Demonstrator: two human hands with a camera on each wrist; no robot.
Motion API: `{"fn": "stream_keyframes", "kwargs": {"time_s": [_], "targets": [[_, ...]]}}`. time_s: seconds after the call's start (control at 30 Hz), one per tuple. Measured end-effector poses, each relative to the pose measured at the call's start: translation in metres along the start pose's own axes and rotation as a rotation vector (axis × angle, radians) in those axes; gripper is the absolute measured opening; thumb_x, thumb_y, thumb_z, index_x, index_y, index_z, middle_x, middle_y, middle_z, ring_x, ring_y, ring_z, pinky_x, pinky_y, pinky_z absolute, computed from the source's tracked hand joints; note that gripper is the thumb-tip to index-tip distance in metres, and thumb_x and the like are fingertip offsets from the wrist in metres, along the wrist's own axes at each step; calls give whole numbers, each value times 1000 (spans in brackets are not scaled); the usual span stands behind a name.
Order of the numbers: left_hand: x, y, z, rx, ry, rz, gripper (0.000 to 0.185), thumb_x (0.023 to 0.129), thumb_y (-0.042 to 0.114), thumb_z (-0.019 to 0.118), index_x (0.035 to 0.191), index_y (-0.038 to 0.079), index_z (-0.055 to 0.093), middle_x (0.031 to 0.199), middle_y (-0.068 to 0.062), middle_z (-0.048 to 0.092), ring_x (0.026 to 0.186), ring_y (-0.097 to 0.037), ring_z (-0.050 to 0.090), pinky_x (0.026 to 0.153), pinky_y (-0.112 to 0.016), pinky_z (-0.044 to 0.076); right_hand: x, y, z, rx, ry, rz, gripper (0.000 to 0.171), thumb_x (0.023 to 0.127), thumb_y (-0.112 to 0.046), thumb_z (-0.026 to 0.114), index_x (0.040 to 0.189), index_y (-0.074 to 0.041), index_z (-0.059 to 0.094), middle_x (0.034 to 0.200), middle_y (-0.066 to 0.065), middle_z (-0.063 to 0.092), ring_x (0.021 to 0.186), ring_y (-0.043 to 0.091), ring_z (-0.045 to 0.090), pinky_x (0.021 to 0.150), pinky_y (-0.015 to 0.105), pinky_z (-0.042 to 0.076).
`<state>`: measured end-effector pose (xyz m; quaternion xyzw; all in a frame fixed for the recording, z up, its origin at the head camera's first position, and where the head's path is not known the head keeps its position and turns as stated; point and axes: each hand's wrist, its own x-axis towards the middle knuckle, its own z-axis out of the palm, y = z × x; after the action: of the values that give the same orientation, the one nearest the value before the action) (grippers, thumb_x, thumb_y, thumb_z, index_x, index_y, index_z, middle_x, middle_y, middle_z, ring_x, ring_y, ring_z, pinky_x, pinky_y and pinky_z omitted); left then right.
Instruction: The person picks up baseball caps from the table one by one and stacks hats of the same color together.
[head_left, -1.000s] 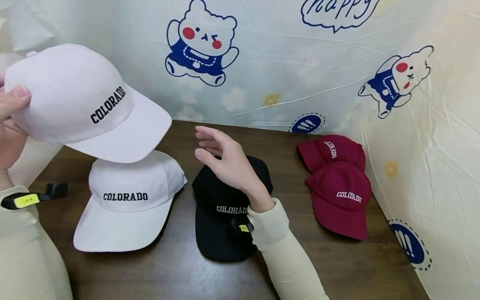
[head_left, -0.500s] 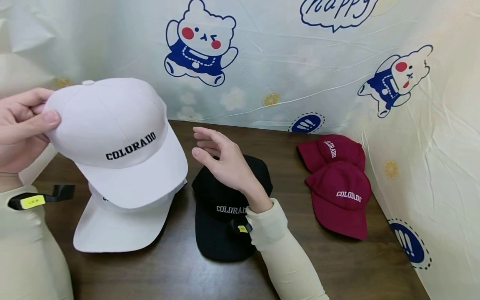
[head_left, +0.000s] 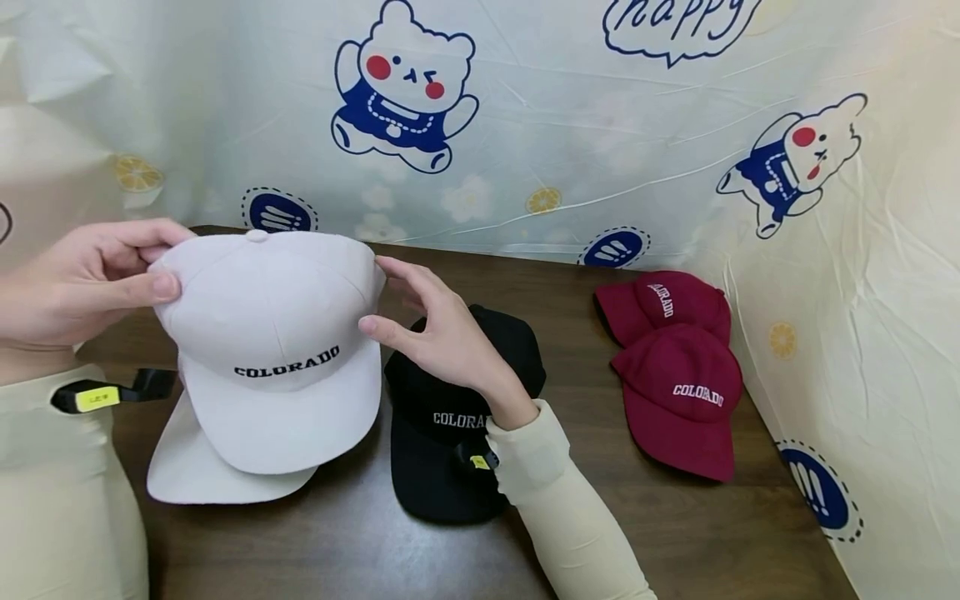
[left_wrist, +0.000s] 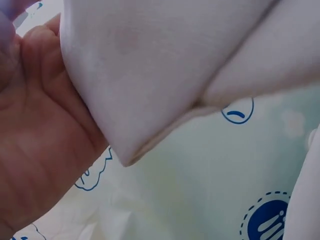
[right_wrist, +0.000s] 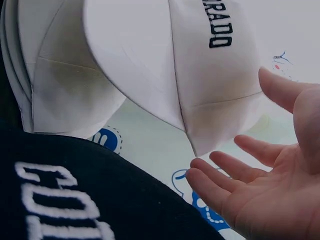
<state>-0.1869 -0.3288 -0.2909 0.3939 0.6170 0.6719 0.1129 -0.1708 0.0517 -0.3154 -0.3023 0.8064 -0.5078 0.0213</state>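
A white cap lettered COLORADO hangs over a second white cap, whose brim sticks out below it at the left. My left hand pinches the upper cap's left edge, thumb in front; in the left wrist view the palm lies beside the white fabric. At that cap's other side is my right hand, fingers extended and thumb apart. The right wrist view shows these fingers close to the cap's edge; whether they touch it I cannot tell. Beneath the right hand lies a black cap.
Two maroon caps overlap at the right of the brown wooden table. A pale curtain printed with cartoon bears stands along the table's back and right sides. Each wrist wears a black strap with a yellow tag.
My left hand has brought the upper white cap down and to the right, over the other white cap. My right hand has shifted slightly left, to the cap's side.
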Motion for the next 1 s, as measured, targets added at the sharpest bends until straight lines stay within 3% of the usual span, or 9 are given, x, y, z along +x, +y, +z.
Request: {"fn": "stream_keyframes", "kwargs": {"time_s": [0.07, 0.23, 0.47, 0.6, 0.8, 0.93, 1.0], "targets": [[3, -2, 1, 3, -53, 25, 40, 98, -28, 38, 133, -17, 55, 106, -23, 75, 91, -23, 74, 82, -27, 59, 0, 0, 0, -9, -7, -2, 75, 100, -31, 76, 164, -18, 39, 161, 1, 46, 144, 15, 49, 120, 37, 41], [5, -3, 2, 50, -126, 15, 42, 96, -30, 38, 132, -16, 55, 108, -20, 75, 92, -22, 74, 82, -26, 58, 0, 0, 2, -3, -18, -16, 85, 97, -29, 80, 166, -18, 32, 162, 2, 44, 145, 13, 46, 122, 36, 39], [3, -6, 0, 41, -147, 14, 47, 95, -31, 34, 135, -16, 53, 112, -21, 75, 96, -22, 74, 85, -27, 58, 0, -1, 5, -40, -30, -62, 75, 96, -27, 82, 159, -13, 44, 150, 5, 51, 130, 13, 50, 112, 33, 47], [-2, -5, -2, 142, -67, -93, 47, 99, -26, 36, 139, -9, 54, 112, -18, 76, 97, -21, 74, 86, -25, 57, -1, 0, 9, -72, -14, -50, 67, 96, -31, 82, 152, -12, 52, 137, 2, 54, 117, 11, 49, 102, 36, 52], [-8, -4, -3, 429, 72, -322, 40, 104, -15, 44, 141, -2, 54, 113, -15, 76, 102, -19, 71, 89, -21, 51, -3, 2, 13, -118, 7, -6, 60, 95, -35, 82, 146, -14, 57, 131, 1, 56, 112, 12, 48, 93, 34, 51], [-12, -4, -6, 535, 58, -417, 38, 107, -9, 46, 142, 4, 54, 116, -13, 76, 105, -19, 70, 90, -20, 47, -4, 2, 18, -135, -6, 29, 58, 95, -38, 81, 143, -14, 57, 132, 1, 55, 112, 12, 49, 90, 26, 49], [-13, -6, -9, 538, 19, -417, 38, 106, -10, 45, 141, 4, 54, 116, -14, 76, 104, -20, 71, 90, -20, 48, -4, 2, 21, -135, -19, 42, 57, 96, -39, 81, 141, -14, 57, 132, 1, 55, 112, 12, 49, 89, 25, 49]]}}
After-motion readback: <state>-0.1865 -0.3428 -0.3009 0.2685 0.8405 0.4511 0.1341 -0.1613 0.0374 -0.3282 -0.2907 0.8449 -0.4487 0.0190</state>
